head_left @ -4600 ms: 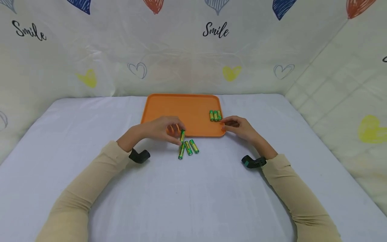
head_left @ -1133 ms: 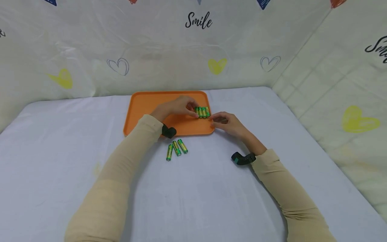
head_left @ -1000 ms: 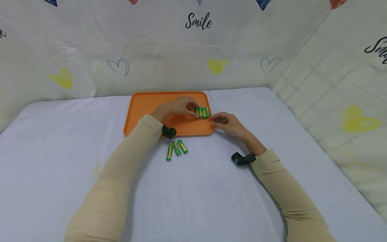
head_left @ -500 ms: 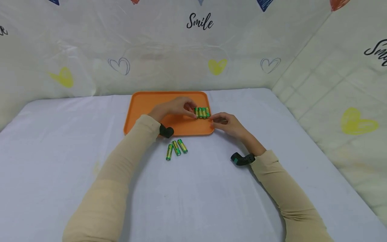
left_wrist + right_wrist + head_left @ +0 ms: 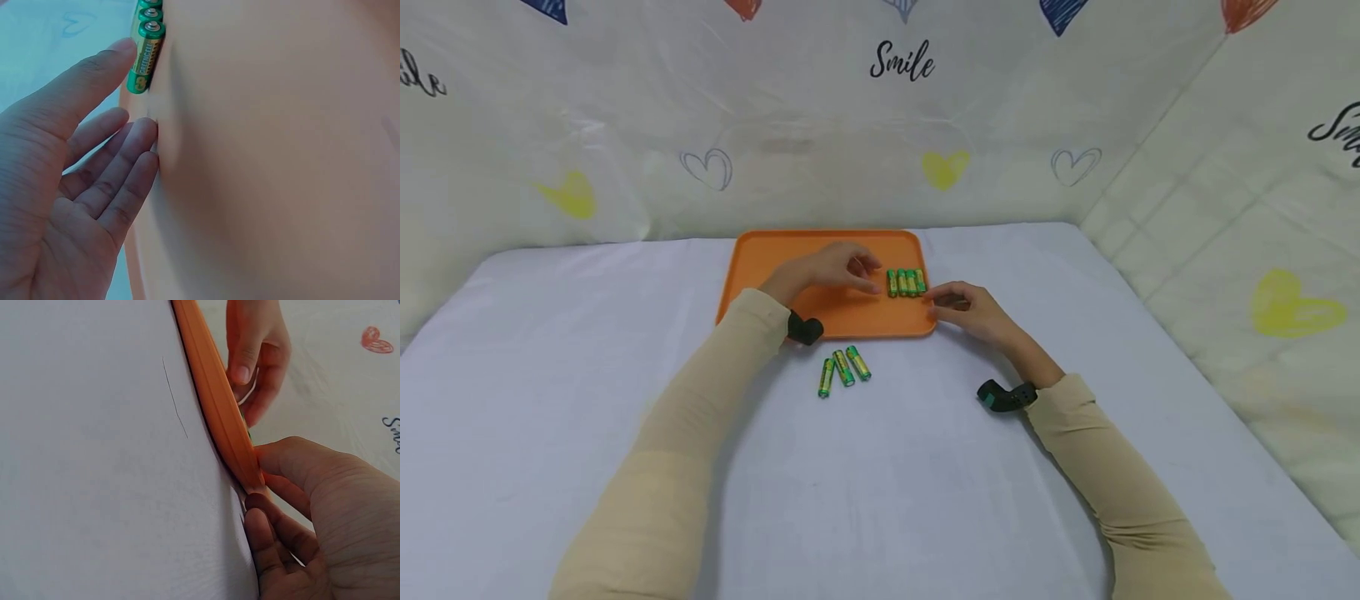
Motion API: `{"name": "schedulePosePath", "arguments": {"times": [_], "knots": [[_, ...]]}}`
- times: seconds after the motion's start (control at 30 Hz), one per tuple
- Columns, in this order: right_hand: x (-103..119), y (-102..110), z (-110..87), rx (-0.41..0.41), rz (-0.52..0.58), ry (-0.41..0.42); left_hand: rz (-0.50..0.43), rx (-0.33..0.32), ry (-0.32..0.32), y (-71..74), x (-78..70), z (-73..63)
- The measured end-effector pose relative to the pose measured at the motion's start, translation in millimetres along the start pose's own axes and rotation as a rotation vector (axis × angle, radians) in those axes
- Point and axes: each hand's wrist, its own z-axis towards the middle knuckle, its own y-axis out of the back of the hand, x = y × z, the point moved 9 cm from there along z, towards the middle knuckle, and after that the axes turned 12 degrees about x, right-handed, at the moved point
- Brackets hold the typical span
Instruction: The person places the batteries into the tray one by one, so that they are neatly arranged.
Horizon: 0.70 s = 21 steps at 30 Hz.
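An orange tray point(image 5: 880, 323) lies on the far part of a counter point(image 5: 880, 483) covered in white cloth. Toward the tray's right edge, four green-and-gold Greencell batteries point(image 5: 902, 283) lie side by side in a row, each pointing from near to far. Three more batteries point(image 5: 843, 367) lie on the cloth just to the near side of the tray; the left one slants opposite to the other two, so the group spreads toward its near end.

The left hand point(image 5: 826, 271) is over the tray just left of the row, holding nothing, with thumb and fingers parted and the fingers loosely bent. The right hand point(image 5: 973, 310) is at the tray's right edge near the corner, thumb and fingers pinching the rim.

Both arms wear beige sleeves point(image 5: 662, 462), with a black device point(image 5: 1006, 396) at each wrist. On the far side, a pale backdrop point(image 5: 820, 125) carries the word "Smile", yellow hearts and outlined hearts; another printed panel stands along the right.
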Motion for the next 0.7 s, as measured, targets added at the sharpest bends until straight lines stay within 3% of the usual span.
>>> {"name": "schedulePosePath", "arguments": {"times": [0.33,0.7], "knots": [[-2.4,1.4,1.4,-0.005,-0.014,-0.017,-0.001,-0.013,0.007,2.3,6.2,-9.7],[1.5,-1.8,1.6,0.004,-0.025,-0.003,-0.020,-0.045,-0.039,3.6,10.7,-27.5]]}}
